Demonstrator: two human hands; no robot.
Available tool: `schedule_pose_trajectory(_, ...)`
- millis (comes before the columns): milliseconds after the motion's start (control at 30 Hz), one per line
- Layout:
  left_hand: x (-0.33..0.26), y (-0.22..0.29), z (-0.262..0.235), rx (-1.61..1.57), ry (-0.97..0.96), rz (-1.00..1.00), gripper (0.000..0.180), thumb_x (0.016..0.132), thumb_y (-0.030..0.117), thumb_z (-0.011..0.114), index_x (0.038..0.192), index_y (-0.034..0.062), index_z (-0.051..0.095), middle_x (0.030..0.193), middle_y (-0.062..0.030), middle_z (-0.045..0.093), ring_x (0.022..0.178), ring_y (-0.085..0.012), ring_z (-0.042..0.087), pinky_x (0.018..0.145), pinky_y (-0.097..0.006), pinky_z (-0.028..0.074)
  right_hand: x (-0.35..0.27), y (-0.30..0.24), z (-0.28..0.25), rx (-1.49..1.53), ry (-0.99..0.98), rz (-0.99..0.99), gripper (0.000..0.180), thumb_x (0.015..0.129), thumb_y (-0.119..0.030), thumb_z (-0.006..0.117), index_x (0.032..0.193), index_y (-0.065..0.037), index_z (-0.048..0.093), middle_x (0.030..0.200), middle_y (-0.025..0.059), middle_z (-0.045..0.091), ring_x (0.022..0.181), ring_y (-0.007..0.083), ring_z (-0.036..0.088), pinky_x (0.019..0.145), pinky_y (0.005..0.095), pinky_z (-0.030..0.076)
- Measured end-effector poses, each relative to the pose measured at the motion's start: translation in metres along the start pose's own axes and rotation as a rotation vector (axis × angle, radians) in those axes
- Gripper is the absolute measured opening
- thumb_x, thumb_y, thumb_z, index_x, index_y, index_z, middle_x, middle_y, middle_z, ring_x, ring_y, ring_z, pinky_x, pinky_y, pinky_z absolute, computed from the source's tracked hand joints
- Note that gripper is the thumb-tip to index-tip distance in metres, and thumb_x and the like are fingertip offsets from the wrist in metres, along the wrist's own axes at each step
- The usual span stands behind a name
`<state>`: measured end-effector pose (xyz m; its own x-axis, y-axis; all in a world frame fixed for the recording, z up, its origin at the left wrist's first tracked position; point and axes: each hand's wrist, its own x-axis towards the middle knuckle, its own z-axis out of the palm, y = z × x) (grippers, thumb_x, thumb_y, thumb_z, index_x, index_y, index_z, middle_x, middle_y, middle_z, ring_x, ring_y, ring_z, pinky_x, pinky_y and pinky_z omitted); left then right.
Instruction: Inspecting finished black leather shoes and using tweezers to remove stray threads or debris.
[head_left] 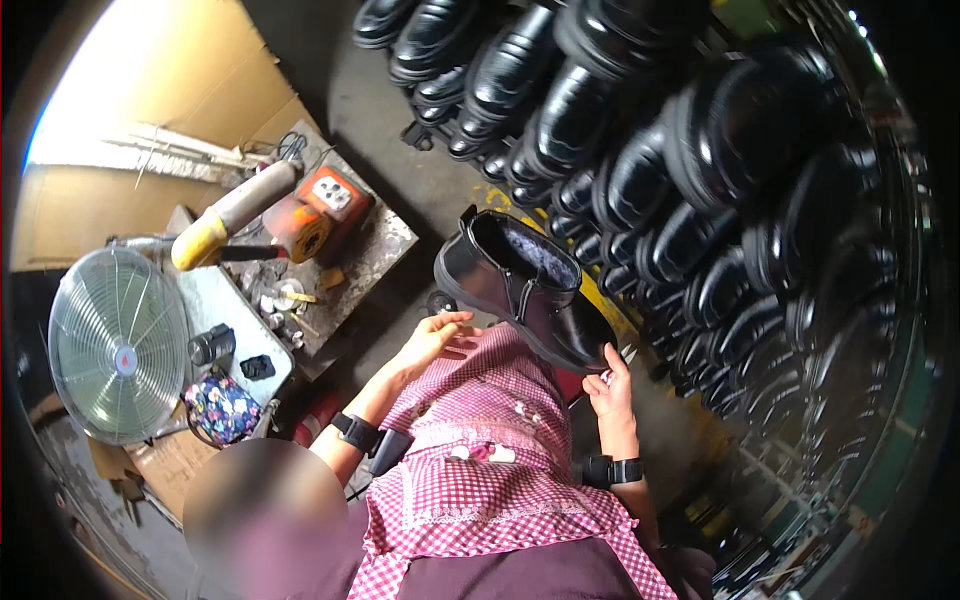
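Observation:
A black leather ankle shoe (pixel 490 275) with a fuzzy grey lining hangs in front of my lap, its opening upward and its toe pointing down to the right. My right hand (pixel 608 390) is closed at the toe, thumb against the edge of the sole. A small pointed metal blade (pixel 628 353) sticks out beside that thumb; its handle is hidden. Just below the shoe's heel side, my left hand (pixel 437 338) is open with fingers stretched out and nothing in it. Whether its fingertips touch the shoe I cannot tell.
Racks of glossy black shoes (pixel 730 130) fill the right and far side. On the left, a worn table (pixel 385 235) bears an orange socket box (pixel 340 195) and a heat-gun-like tool (pixel 235 215). A round fan (pixel 120 345) stands by a pale tray (pixel 270 340) and a floral pouch (pixel 225 408).

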<state>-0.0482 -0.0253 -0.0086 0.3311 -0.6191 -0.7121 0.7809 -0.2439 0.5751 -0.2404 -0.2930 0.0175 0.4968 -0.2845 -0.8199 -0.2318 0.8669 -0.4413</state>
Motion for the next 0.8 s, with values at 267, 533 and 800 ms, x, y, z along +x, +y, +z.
schedule_pose_trajectory(267, -0.009, 0.017, 0.024, -0.225, -0.046, 0.344, 0.100, 0.084, 0.013, 0.067, 0.142, -0.0016, -0.011, 0.148, -0.0166, 0.022, 0.134, -0.0266, 0.030, 0.106, -0.037, 0.031, -0.007, 0.015, 0.084, -0.084, 0.006, 0.109, 0.021, 0.091, -0.031, 0.056, 0.080, -0.013, 0.057, 0.064, -0.0025, 0.057, 0.033, 0.0074, 0.029, 0.038, 0.0228, 0.026)
schedule_pose_trajectory(533, 0.002, 0.040, 0.062, -0.104, 0.531, 0.594, 0.122, 0.069, 0.024, 0.081, 0.142, -0.0016, -0.013, 0.142, -0.0232, 0.025, 0.130, -0.0281, 0.032, 0.107, -0.035, 0.029, -0.020, 0.044, 0.107, -0.109, -0.103, 0.211, 0.033, 0.094, -0.042, 0.049, 0.080, -0.012, 0.052, 0.056, -0.0017, 0.052, 0.035, 0.0070, 0.028, 0.039, 0.0230, 0.026)
schedule_pose_trajectory(800, -0.017, 0.058, 0.047, 0.273, 0.652, 0.485, 0.123, 0.066, 0.033, 0.080, 0.143, 0.0014, -0.012, 0.128, -0.0277, 0.047, 0.112, -0.0342, 0.055, 0.097, -0.036, 0.043, -0.031, 0.009, 0.166, -1.003, -0.015, -0.828, 0.011, 0.081, -0.004, 0.069, 0.090, -0.003, 0.064, 0.063, -0.0059, 0.049, 0.053, 0.0014, 0.039, 0.049, 0.0177, 0.033)
